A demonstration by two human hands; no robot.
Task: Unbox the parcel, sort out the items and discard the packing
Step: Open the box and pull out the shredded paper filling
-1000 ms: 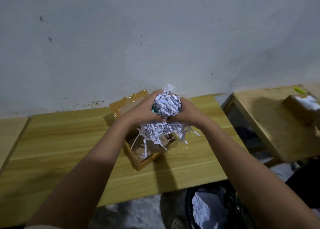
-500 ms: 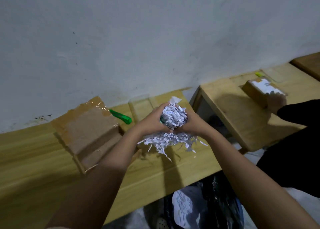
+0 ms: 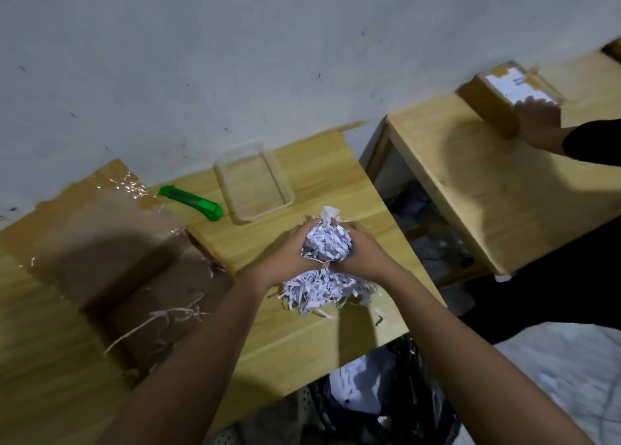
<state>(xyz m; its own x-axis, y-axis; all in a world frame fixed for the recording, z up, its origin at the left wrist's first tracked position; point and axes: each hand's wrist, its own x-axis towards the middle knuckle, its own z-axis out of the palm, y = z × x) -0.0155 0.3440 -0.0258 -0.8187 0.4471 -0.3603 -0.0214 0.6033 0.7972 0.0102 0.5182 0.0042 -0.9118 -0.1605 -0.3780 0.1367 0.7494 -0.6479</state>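
A wad of white shredded paper (image 3: 325, 243) is cupped between my left hand (image 3: 285, 254) and my right hand (image 3: 363, 254), held above the wooden table (image 3: 302, 337). Loose strands hang down from under my palms. The open cardboard box (image 3: 134, 276) lies to the left on the table, its flaps spread, with a few paper strands left inside. Whatever else sits within the wad is hidden by the shreds.
A green box cutter (image 3: 191, 203) and a clear plastic tray (image 3: 253, 182) lie by the wall. A bin with a black bag (image 3: 386, 401) stands below the table's front edge. On a second table (image 3: 487, 189) at right, another person's hand (image 3: 537, 118) rests on a taped parcel (image 3: 497, 98).
My hands have lifted the shredded paper out of the box and carried it to the right, away from the box. The view has swung right.
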